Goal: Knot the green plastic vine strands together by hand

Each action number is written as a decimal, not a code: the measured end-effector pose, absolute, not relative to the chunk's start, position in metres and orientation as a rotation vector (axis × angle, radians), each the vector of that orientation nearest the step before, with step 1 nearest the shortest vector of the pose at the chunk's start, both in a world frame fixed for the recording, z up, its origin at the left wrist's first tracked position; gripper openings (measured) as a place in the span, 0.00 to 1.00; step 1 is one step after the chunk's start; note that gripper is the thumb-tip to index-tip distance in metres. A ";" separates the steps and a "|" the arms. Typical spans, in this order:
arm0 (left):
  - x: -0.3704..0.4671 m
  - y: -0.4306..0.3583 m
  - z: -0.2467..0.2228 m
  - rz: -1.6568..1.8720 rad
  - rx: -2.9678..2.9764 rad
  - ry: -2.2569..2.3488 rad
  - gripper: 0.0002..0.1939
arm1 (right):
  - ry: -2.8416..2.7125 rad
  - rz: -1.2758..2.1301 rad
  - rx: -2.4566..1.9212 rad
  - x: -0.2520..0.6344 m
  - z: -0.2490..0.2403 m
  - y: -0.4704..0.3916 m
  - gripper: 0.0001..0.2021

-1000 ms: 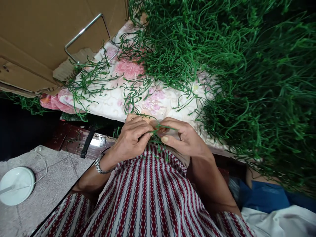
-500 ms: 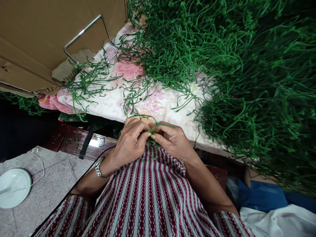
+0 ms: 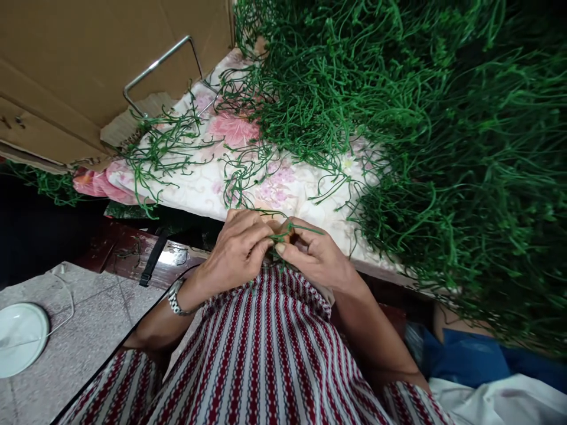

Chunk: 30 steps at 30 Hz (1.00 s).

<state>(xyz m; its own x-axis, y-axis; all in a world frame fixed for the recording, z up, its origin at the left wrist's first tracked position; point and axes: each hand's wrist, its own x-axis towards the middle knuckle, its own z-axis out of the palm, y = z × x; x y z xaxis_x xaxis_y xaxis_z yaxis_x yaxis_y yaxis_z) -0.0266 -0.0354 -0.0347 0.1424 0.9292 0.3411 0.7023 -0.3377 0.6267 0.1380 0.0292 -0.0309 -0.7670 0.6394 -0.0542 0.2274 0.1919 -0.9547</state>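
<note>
Close together at the near edge of the cloth-covered surface, my left hand [image 3: 241, 248] and my right hand [image 3: 316, 254] are both closed in pinches. Between their fingertips is a thin green plastic-looking stem [image 3: 305, 228], one end of which sticks out over my right fingers. Other thin stem ends show around the left fingers and below the hands, partly hidden by them. A few loose green stems [image 3: 241, 177] lie on the floral cloth [image 3: 208, 198] just beyond my hands.
A large heap of green stems [image 3: 398, 118] covers the back and right. More stems [image 3: 159, 147] lie at the left, near a bent metal rod [image 3: 157, 64] and a cardboard box [image 3: 88, 59]. A white round object [image 3: 22, 339] with a cord is at lower left.
My hands have moved slightly apart, the right thumb shifting a little to the right. The stem's free end has shifted right with the right hand. The view has tilted slightly.
</note>
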 end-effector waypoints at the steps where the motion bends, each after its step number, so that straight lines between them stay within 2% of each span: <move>1: -0.027 -0.035 -0.035 1.038 2.053 1.555 0.05 | -2.132 1.563 -0.795 0.139 -0.032 0.028 0.06; 8: -0.024 -0.035 -0.035 1.088 1.869 1.378 0.04 | -2.294 1.248 -0.676 0.143 -0.034 0.024 0.03; 13: -0.027 -0.034 -0.036 0.948 1.964 1.410 0.04 | -2.480 0.921 -0.740 0.142 -0.035 0.017 0.04; 17: -0.027 -0.034 -0.035 0.793 2.017 1.417 0.07 | -2.625 0.748 -0.771 0.142 -0.035 0.012 0.03; 20: -0.025 -0.036 -0.035 0.799 2.027 1.454 0.09 | -2.663 0.728 -0.777 0.141 -0.034 0.011 0.02; 27: -0.025 -0.042 -0.033 0.738 2.109 1.479 0.10 | -2.695 0.763 -0.702 0.143 -0.037 0.010 0.16; 30: -0.030 -0.040 -0.030 0.735 2.050 1.337 0.11 | -2.694 0.793 -0.605 0.146 -0.037 0.012 0.14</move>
<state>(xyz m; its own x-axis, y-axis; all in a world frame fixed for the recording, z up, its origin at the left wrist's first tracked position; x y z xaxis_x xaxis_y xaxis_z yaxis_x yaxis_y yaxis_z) -0.0301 -0.0400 -0.0304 0.3463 0.9286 0.1337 0.6101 -0.3312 0.7198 0.1461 0.0116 -0.0372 -0.8769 0.4614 0.1348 0.3148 0.7632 -0.5642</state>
